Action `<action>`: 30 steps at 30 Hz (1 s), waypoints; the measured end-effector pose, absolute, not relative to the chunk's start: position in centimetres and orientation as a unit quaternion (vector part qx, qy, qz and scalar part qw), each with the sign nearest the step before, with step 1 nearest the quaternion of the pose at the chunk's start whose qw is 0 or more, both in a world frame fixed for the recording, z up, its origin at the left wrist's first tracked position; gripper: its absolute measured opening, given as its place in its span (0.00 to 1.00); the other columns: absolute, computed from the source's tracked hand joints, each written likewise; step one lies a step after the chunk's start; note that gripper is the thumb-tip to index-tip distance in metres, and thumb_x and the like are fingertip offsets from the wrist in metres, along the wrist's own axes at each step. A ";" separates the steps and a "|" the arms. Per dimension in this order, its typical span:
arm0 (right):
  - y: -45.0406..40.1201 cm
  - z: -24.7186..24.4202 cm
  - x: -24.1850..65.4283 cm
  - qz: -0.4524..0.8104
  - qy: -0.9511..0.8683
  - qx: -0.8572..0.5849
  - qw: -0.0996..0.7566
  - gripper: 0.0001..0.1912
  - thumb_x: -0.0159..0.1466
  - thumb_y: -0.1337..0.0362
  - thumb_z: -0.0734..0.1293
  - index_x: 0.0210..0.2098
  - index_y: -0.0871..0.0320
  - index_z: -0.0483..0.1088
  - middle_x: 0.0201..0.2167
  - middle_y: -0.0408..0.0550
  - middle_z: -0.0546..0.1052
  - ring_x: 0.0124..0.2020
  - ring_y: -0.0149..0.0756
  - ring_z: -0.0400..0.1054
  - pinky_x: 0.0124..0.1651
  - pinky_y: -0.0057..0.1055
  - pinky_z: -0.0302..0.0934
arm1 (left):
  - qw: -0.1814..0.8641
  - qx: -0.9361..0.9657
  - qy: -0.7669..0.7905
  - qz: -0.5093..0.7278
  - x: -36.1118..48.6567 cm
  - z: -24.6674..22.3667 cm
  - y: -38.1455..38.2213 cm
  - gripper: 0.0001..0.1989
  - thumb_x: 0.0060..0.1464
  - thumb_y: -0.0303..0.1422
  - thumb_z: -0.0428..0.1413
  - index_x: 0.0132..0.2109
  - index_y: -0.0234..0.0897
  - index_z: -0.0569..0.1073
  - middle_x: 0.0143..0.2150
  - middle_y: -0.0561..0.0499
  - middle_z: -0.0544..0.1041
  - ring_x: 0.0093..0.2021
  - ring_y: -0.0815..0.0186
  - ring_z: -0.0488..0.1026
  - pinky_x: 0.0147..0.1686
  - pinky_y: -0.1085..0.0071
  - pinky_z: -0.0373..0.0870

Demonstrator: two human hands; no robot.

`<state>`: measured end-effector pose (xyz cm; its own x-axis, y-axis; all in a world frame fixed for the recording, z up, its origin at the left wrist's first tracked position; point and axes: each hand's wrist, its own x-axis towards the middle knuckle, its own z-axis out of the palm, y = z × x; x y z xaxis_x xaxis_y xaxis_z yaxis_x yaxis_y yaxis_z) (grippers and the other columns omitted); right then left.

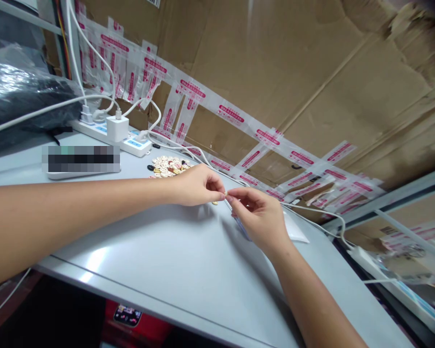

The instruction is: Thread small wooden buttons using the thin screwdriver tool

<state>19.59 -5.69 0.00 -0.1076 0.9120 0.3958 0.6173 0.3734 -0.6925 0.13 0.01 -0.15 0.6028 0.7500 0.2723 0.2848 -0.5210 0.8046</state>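
My left hand (199, 185) and my right hand (259, 212) meet above the desk, thumb and fingers pinched. A tiny pale bead-like piece (225, 194) shows between their fingertips; its exact kind is too small to tell. Just behind my left hand lies a pile of small flat bead-like pieces (168, 164), mostly cream with some brown, yellow and black ones. One yellowish piece (214, 203) rests on the desk under my fingers. Beneath my right hand a bluish object (243, 229) is mostly hidden.
A white power strip (137, 146) with plugs and cables lies at the back left, near a blurred-out device (83, 162). A white packet (295, 228) sits right of my right hand. Taped cardboard (275, 87) walls the back of the grey desk (188, 270).
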 end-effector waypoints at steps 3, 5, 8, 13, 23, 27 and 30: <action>-5.7 0.0 19.6 0.184 -0.721 -0.528 0.408 0.09 0.61 0.57 0.70 0.35 0.56 0.78 0.28 0.46 0.79 0.25 0.32 0.67 0.29 0.30 0.61 | 0.371 0.812 0.324 0.312 0.2 0.0 -0.1 0.07 0.51 0.33 0.58 0.33 0.35 0.80 0.26 0.54 0.75 0.25 0.72 0.65 0.25 0.74 0.59; -5.7 0.0 19.6 0.184 -0.719 -0.529 0.412 0.10 0.61 0.56 0.70 0.35 0.56 0.78 0.29 0.46 0.79 0.25 0.32 0.67 0.29 0.31 0.61 | 0.373 0.809 0.328 0.314 0.3 0.1 -0.2 0.08 0.51 0.34 0.58 0.34 0.35 0.79 0.26 0.53 0.75 0.25 0.71 0.65 0.26 0.73 0.60; -5.7 -0.1 19.6 0.188 -0.717 -0.526 0.418 0.10 0.61 0.56 0.71 0.36 0.56 0.77 0.29 0.46 0.78 0.25 0.32 0.67 0.29 0.31 0.61 | 0.376 0.803 0.338 0.316 0.4 0.1 -0.3 0.09 0.51 0.35 0.58 0.34 0.34 0.79 0.27 0.53 0.76 0.26 0.70 0.66 0.27 0.73 0.60; -5.6 -0.4 19.7 0.227 -0.710 -0.517 0.420 0.11 0.62 0.56 0.71 0.36 0.57 0.76 0.30 0.48 0.79 0.27 0.34 0.71 0.32 0.33 0.67 | 0.379 0.802 0.343 0.310 0.4 0.1 -0.3 0.09 0.51 0.35 0.58 0.35 0.34 0.80 0.30 0.51 0.78 0.29 0.69 0.70 0.28 0.73 0.63; -5.5 0.0 19.3 0.312 -0.654 -0.534 0.436 0.17 0.56 0.51 0.74 0.33 0.58 0.72 0.27 0.46 0.78 0.24 0.32 0.72 0.29 0.30 0.68 | 0.293 0.837 0.332 0.322 0.4 0.1 -0.4 0.12 0.54 0.37 0.56 0.37 0.35 0.81 0.29 0.51 0.79 0.26 0.69 0.69 0.26 0.72 0.60; -5.4 0.0 19.3 0.339 -0.630 -0.545 0.438 0.19 0.55 0.50 0.75 0.33 0.58 0.71 0.27 0.45 0.77 0.24 0.33 0.72 0.28 0.29 0.69 | 0.275 0.847 0.320 0.323 0.4 0.0 -0.5 0.13 0.55 0.34 0.53 0.38 0.35 0.81 0.30 0.51 0.80 0.27 0.69 0.69 0.26 0.72 0.59; -5.3 0.1 19.4 0.356 -0.621 -0.543 0.438 0.20 0.54 0.49 0.76 0.33 0.58 0.71 0.28 0.45 0.76 0.25 0.33 0.72 0.28 0.30 0.69 | 0.301 0.838 0.317 0.325 0.5 0.1 -0.5 0.13 0.54 0.34 0.54 0.38 0.34 0.81 0.30 0.51 0.79 0.26 0.69 0.68 0.26 0.73 0.59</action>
<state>19.36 -5.35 0.09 -0.0256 0.9872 0.1573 0.3622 0.1558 -0.9190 0.47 -0.53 0.07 0.5876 0.7271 0.3551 0.3348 -0.6179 0.7113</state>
